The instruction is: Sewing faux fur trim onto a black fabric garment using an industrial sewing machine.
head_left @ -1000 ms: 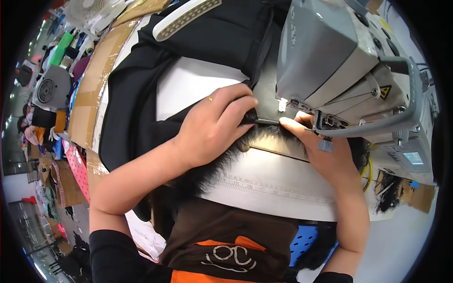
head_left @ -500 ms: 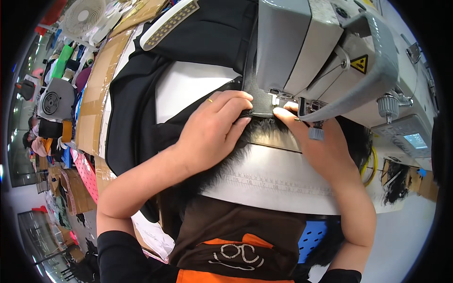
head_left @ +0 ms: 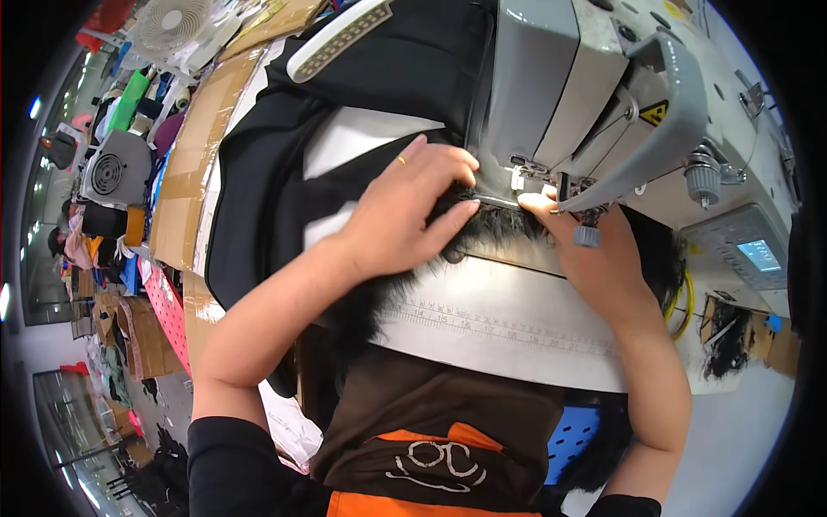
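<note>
Black fabric (head_left: 401,65) with a fluffy black fur edge (head_left: 379,297) lies across the sewing machine's bed (head_left: 482,323) and runs in under the presser foot (head_left: 518,177). My left hand (head_left: 409,202), a ring on one finger, grips the fabric and fur left of the foot. Its fingers bend over the cloth, and the thumb lies along the fur edge. Close by the foot on the right, my right hand (head_left: 594,258) holds the fabric edge, thumb tip near the needle. The machine's guard and tension knob hide its other fingers. The grey sewing machine head (head_left: 534,77) stands over the cloth.
A lit control panel (head_left: 754,256) and a thread tension dial (head_left: 704,179) sit at the right. A white lamp strip (head_left: 340,41) hangs above the fabric. Taped cardboard (head_left: 185,189) borders the bed at left, with a fan (head_left: 177,24) beyond. Ruler marks run along the bed's near side.
My left thumb has lifted toward the seam and the left fingers have spread a little. The fabric edge has shifted slightly at the foot. The whole view has moved a little.
</note>
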Available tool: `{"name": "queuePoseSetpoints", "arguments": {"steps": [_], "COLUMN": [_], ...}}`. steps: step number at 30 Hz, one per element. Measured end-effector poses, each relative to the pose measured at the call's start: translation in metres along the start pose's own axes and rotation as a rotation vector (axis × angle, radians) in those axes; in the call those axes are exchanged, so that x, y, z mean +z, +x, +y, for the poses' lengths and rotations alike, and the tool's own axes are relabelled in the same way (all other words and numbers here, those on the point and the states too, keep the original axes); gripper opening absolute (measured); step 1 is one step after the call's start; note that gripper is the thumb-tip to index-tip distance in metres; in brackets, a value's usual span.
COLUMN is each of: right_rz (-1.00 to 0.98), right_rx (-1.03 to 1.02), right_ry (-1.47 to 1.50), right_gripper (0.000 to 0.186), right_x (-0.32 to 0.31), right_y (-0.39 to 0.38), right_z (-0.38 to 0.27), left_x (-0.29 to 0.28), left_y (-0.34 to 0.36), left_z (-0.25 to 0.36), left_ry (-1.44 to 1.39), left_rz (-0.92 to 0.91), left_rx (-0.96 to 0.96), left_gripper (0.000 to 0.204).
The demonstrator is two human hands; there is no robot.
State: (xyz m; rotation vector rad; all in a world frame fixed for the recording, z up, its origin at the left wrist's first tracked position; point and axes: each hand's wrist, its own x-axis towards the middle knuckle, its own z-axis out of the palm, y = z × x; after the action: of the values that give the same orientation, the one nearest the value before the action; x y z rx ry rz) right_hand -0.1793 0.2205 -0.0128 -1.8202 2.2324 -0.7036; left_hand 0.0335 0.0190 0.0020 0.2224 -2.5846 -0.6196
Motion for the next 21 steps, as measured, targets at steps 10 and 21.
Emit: {"name": "queuePoseSetpoints", "arguments": {"steps": [10, 21], "right_rz": [0.040, 0.087], "right_rx": [-0.150, -0.190], "right_ry": [-0.233, -0.140], "right_gripper": [0.033, 0.034], "right_x": [-0.011, -0.014], "right_y": [-0.002, 0.001], "right_z": [0.001, -0.015], "left_x": [-0.008, 0.007], "left_y": [0.009, 0.091], "left_z": [-0.045, -0.100], "left_ry": [-0.055, 0.359], "left_rz": [0.017, 0.078], "left_rx": [-0.084, -0.117], "left_gripper": [0.025, 0.040]}}
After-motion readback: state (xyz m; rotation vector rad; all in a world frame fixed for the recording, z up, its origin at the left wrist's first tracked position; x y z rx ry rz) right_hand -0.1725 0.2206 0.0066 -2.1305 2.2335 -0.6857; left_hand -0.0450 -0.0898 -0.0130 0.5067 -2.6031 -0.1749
